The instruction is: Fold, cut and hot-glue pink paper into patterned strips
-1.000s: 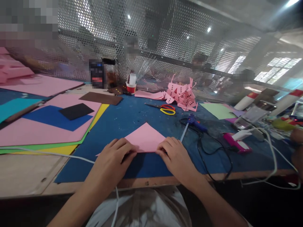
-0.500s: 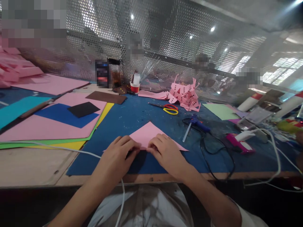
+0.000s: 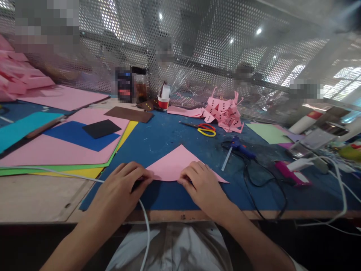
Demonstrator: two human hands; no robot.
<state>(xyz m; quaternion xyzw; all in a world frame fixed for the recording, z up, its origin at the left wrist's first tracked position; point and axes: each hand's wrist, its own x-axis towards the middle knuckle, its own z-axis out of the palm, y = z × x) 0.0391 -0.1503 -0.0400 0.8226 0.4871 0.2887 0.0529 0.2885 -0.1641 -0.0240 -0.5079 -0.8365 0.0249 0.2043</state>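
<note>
A pink sheet of paper [image 3: 172,165], folded into a triangle, lies on the blue mat [image 3: 163,195] with its peak pointing away from me. At the left part of its near edge, my left hand [image 3: 126,180] pinches the paper between thumb and fingers. Near the middle of that same edge, my right hand [image 3: 200,182] has its fingers curled and closed on the paper. The left corner of the triangle is hidden by my left hand; the right corner shows past my right hand.
Scissors [image 3: 207,130] with red and yellow handles lie beyond the paper. A blue glue gun [image 3: 242,148] with a black cord is at the right. Pink paper cutouts [image 3: 222,113] are heaped at the back. Coloured sheets [image 3: 56,150] are stacked at the left, crossed by a white cable [image 3: 70,175].
My left hand has slid leftward along the near edge of the folded paper, away from my right hand. My right hand stays at about the same place on the paper.
</note>
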